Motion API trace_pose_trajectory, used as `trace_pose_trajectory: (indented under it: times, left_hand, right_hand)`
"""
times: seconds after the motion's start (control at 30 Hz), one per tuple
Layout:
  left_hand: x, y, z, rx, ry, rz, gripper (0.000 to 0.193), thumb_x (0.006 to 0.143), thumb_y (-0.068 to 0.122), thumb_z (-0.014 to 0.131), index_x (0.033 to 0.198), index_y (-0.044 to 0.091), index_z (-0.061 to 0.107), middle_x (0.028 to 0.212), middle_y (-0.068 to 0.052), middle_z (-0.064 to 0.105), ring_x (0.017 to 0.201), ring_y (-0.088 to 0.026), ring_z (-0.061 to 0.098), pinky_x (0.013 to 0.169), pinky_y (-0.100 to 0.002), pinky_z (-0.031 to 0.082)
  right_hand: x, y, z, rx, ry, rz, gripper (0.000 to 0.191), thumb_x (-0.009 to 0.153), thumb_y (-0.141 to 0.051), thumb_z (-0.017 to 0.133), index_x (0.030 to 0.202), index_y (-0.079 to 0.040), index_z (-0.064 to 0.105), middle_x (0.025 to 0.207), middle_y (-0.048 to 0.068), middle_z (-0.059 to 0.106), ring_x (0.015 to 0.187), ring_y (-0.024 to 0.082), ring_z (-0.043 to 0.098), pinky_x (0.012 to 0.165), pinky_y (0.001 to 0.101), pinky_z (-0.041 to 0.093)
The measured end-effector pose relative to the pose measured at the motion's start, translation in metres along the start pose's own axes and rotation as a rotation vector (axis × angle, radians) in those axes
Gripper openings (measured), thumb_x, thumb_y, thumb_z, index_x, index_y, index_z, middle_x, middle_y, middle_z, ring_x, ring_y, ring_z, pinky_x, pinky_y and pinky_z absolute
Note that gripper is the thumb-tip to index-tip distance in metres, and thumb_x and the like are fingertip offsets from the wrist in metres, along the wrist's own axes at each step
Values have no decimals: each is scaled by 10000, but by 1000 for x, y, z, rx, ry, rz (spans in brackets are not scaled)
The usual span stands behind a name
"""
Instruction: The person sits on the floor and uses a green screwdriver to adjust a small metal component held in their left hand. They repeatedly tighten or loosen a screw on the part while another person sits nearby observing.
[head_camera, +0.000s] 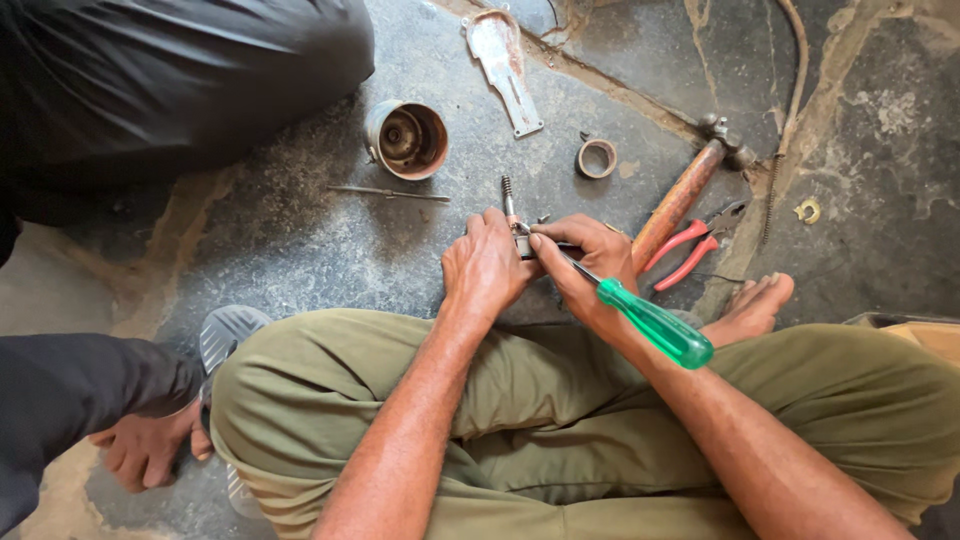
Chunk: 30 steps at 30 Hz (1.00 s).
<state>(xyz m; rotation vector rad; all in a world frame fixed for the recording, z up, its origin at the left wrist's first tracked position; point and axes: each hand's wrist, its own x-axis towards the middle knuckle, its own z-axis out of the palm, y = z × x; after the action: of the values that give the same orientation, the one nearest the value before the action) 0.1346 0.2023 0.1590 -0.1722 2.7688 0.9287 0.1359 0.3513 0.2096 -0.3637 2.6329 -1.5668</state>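
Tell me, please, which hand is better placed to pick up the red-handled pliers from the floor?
Right. The right hand, though holding the green-handled screwdriver, lies just beside the red-handled pliers. The left hand pins the small metal part on the far side of it.

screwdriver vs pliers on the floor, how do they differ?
The screwdriver has a see-through green handle; the pliers have red grips. The screwdriver is held in the right hand, its thin shaft running up toward the small metal part that the left hand steadies; the pliers lie untouched on the stone floor beside the hammer. Both are hand tools with coloured plastic grips.
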Motion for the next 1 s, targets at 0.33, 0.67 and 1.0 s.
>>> trace_pose_trajectory:
  times: [0.33, 0.67, 1.0]
  left_hand:
    - [-2, 1, -3, -22, -21, -11, 670, 763, 529, 809, 1092, -2, 565, 1040, -265, 659, 899, -471, 699, 764, -560, 562]
    - [-1, 1, -4, -44, -41, -33, 671, 781, 521, 810, 1102, -4, 545, 1051, -277, 653, 914, -488, 685, 772, -578, 549]
    - [0, 0, 0, -29, -34, -11, 640, 780, 508, 805, 1085, 7, 550, 1035, -272, 660, 911, -482, 687, 763, -581, 549]
  right_hand:
    - [0, 3, 1, 29, 5, 61, 190, 949, -152, 712, 1032, 12, 763, 897, 113, 749, 805, 167, 728, 724, 298, 561]
    - [1, 0, -1, -10, -6, 27, 189, 946, -154, 708, 1021, 12, 761, 888, 128, 748, 804, 173, 731, 729, 309, 557]
    - [3, 0, -1, -14, -18, 8, 199, 941, -157, 703, 1007, 23, 754, 877, 137, 742, 797, 191, 738, 734, 323, 564]
